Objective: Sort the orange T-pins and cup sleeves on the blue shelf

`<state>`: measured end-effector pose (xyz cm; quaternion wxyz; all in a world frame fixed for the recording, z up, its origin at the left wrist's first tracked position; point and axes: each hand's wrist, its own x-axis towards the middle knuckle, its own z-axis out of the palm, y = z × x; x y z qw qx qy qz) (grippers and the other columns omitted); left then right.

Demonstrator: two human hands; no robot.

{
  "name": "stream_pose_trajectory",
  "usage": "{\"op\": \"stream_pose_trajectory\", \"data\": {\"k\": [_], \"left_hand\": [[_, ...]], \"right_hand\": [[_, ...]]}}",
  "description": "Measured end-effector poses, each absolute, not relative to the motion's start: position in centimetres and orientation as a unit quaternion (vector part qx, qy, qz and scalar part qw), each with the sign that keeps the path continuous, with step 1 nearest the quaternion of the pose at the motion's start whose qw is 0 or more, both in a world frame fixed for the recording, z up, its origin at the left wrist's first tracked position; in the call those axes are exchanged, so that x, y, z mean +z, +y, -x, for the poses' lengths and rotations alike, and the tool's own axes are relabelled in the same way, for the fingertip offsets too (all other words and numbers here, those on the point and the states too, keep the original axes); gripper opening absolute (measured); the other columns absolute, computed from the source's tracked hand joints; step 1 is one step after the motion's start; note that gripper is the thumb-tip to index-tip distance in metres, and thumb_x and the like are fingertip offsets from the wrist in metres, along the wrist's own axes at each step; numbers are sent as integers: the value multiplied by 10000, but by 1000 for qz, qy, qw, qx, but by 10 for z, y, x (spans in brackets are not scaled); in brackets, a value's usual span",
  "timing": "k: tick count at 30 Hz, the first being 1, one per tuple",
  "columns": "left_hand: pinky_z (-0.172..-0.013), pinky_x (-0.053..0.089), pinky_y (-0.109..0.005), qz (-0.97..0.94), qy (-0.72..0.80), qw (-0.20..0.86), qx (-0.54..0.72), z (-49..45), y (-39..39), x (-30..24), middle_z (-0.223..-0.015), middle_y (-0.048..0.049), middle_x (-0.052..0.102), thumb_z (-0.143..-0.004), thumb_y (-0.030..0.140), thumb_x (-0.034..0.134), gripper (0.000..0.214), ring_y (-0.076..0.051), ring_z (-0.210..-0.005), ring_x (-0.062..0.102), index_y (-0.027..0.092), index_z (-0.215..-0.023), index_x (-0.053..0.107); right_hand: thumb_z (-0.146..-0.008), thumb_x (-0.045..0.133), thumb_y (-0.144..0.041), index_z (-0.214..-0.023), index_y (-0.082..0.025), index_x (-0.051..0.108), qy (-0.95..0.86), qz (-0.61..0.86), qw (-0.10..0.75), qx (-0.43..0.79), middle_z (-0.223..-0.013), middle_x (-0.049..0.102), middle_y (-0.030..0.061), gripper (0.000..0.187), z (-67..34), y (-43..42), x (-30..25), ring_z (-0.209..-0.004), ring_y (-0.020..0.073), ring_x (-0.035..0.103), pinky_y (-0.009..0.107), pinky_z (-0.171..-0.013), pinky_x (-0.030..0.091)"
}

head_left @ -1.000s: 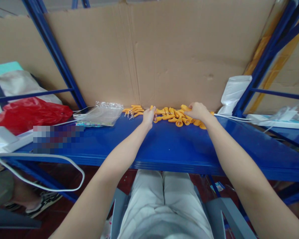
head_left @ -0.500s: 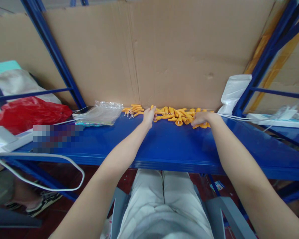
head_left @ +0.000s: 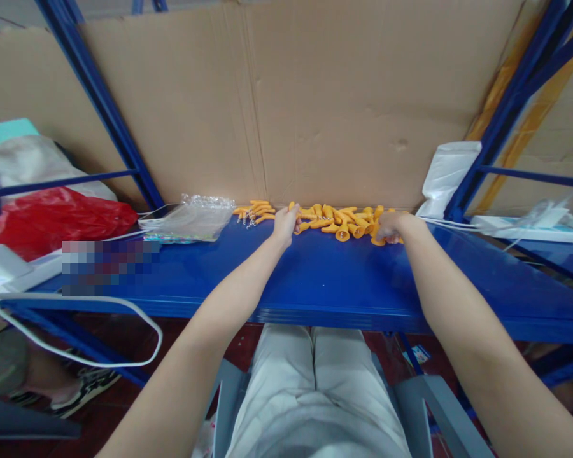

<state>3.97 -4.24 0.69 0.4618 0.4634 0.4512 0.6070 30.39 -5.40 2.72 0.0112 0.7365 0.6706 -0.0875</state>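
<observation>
A row of orange-yellow, horn-shaped pieces (head_left: pixel 342 233) with flared ends lies along the back of the blue shelf (head_left: pixel 334 280). My left hand (head_left: pixel 285 224) is closed around one such piece, whose tip shows above the thumb. Left of it lie several more yellow pieces (head_left: pixel 262 208) with small silver chains. At the right end of the row, my right hand (head_left: pixel 392 226) has its fingers bent down around a yellow horn-shaped piece (head_left: pixel 377 236). The fingertips are partly hidden among the pieces.
Clear plastic bags (head_left: pixel 198 219) lie left of the yellow pieces. A red plastic bag (head_left: pixel 62 219) and a white cable (head_left: pixel 143 312) are farther left. A white pouch (head_left: pixel 451 178) leans by the right blue post. Cardboard (head_left: pixel 339 108) closes off the back.
My right hand has shifted slightly right and its fingers have drawn in, uncovering more of the yellow piece beside them. My left hand stays where it was.
</observation>
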Motion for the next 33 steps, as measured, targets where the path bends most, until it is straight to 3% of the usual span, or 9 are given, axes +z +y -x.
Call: {"op": "stream_pose_trajectory", "data": {"k": [7,11,16,19,25,33], "left_hand": [[-393,287,-176,-474,469,450,594,-41,-43,9,-497,94,453,-898,145,640,230,-31,-326,343,192,-735,485],[-392,287,-177,-484,472,441,589,-42,-42,8,-517,96,466,-841,141,714,254,-31,-333,363,193,-725,494],[-397,305,-176,-499,460,438,589,-43,-45,7,-508,91,469,-858,119,689,248,-29,-342,365,186,-707,504],[-396,304,-167,-508,436,446,593,-43,-48,8,-511,88,470,-852,164,721,289,-23,-353,375,182,-674,494],[-387,276,-158,-546,410,444,579,-43,-52,9,-460,77,450,-859,256,747,390,-19,-354,374,173,-590,476],[-392,278,-161,-561,420,443,559,-43,-50,9,-454,64,464,-941,279,643,418,-22,-339,363,164,-574,479]], "right_hand": [[-722,819,-279,-754,-149,722,628,-778,13,-32,-636,689,106,165,-289,-64,39,-646,274,705,379,-615,540],[-796,756,-363,-932,-154,764,626,-780,0,27,-815,748,160,250,-279,-70,48,-863,307,733,372,-705,547],[-923,594,-325,-1174,-143,698,708,-695,-74,100,-1137,734,199,327,-251,-79,46,-1084,319,692,375,-846,524],[-941,564,-244,-1244,-159,634,774,-613,-129,95,-1174,722,175,322,-229,-81,37,-1094,309,684,379,-885,510],[-899,587,-167,-1125,-185,604,849,-487,-190,76,-1175,692,143,227,-198,-81,14,-1092,300,665,411,-908,507],[-899,551,-128,-1234,-181,597,896,-384,-221,16,-1201,699,132,342,-193,-72,-8,-1060,255,674,422,-937,510]]}}
